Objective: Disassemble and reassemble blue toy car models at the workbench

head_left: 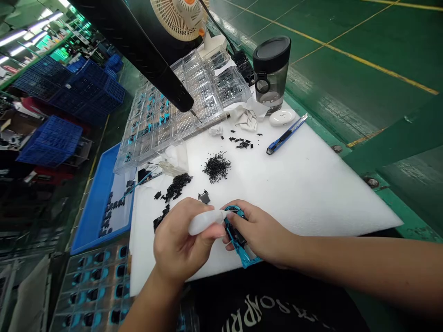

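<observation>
Left hand (pixel 180 244) with fingers (pixel 212 231) pinching a white squeeze bottle (pixel 204 222) at lower center, nozzle at a blue-and-black casing (pixel 238 236), right hand (pixel 268 235) gripping that casing between its fingers, small black pieces (pixel 217 168) heaped above on white counter (pixel 297 193), blue cutter (pixel 285 136) at upper right.

The flat white foam board (pixel 304 193) is being softly lit while glare is being cast by long white overhead tubes (pixel 13 38).

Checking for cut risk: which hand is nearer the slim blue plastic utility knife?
Right. The right hand is on the near side of the knife; the left hand is farther off, leftward.
</observation>
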`<state>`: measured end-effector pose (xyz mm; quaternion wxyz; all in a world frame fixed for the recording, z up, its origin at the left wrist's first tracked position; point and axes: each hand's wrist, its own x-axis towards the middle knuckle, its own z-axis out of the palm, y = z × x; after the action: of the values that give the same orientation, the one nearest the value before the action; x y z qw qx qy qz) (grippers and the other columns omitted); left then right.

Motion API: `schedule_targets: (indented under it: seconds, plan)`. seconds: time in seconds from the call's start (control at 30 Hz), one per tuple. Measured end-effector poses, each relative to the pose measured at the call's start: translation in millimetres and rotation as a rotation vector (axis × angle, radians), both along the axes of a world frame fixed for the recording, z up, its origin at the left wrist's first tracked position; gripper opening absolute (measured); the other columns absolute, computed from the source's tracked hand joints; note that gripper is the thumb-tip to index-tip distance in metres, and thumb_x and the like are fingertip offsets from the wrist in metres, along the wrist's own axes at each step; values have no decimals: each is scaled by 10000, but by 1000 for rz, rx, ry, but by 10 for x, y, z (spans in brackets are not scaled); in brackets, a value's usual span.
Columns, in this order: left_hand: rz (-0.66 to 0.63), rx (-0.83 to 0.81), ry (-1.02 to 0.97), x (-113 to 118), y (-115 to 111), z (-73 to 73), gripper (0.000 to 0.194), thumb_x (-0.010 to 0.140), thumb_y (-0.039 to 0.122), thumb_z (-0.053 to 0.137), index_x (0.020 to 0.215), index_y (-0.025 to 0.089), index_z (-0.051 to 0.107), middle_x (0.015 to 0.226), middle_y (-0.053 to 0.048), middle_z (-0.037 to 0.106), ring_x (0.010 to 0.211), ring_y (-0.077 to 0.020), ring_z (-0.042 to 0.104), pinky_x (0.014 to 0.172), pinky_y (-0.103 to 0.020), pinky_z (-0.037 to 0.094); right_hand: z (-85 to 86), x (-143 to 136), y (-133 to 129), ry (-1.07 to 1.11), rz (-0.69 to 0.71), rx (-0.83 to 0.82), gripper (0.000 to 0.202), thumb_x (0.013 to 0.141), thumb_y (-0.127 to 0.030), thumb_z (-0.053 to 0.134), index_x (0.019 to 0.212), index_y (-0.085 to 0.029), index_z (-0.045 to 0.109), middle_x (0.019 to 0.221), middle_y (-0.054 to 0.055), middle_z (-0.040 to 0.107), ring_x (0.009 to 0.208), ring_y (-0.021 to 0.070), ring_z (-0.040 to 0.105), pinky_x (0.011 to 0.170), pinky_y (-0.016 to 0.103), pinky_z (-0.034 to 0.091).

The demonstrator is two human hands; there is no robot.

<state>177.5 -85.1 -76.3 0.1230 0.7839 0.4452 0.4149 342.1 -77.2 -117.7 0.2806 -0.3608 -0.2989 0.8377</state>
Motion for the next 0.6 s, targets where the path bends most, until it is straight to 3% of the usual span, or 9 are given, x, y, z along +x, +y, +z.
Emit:
schedule_targets:
  seconds: [0.6]
  plan:
    - [24, 47, -45, 18, -11, -8, 221, 846, 333, 692, 995, 174, 654, 726, -18, 605, 624, -121, 545, 555, -249, 450, -32, -6, 4, 12, 15, -23, 104, 962, -302, 470, 936, -222, 530, 761, -4, 627, 674, 161, 622, 688, 330, 540]
